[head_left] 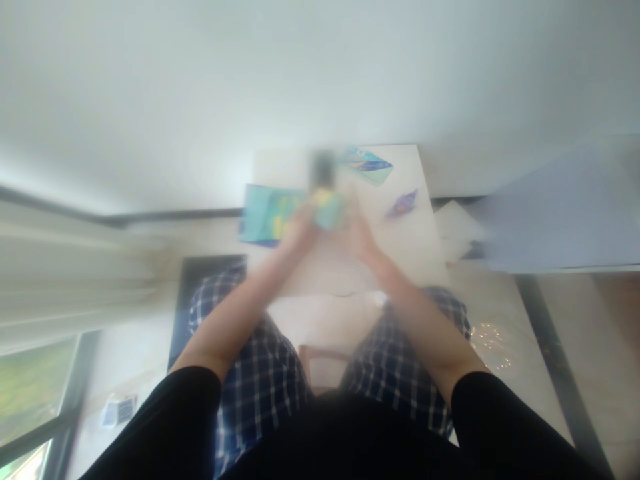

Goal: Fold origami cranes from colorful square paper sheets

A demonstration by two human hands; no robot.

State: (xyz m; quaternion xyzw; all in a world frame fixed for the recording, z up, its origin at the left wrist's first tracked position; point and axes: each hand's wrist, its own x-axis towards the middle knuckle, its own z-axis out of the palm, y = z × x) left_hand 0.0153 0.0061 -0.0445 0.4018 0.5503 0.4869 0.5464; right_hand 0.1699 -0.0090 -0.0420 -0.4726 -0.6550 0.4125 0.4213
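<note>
Between my two hands, above the white table, is a small teal-and-yellow piece that looks like folded paper; blur hides its exact shape. My left hand grips it from the left, fingers closed. On its other side my right hand is closed against it, with the fingertips smeared. Just beyond the piece is a dark blurred object whose kind I cannot make out. A flat teal packet or sheet with yellow print lies left of my left hand, partly behind it.
On the white table, a teal-and-blue pointed paper piece lies at the back right, with a small purple pointed piece nearer. A wall rises behind the table. A pale lilac panel stands to the right.
</note>
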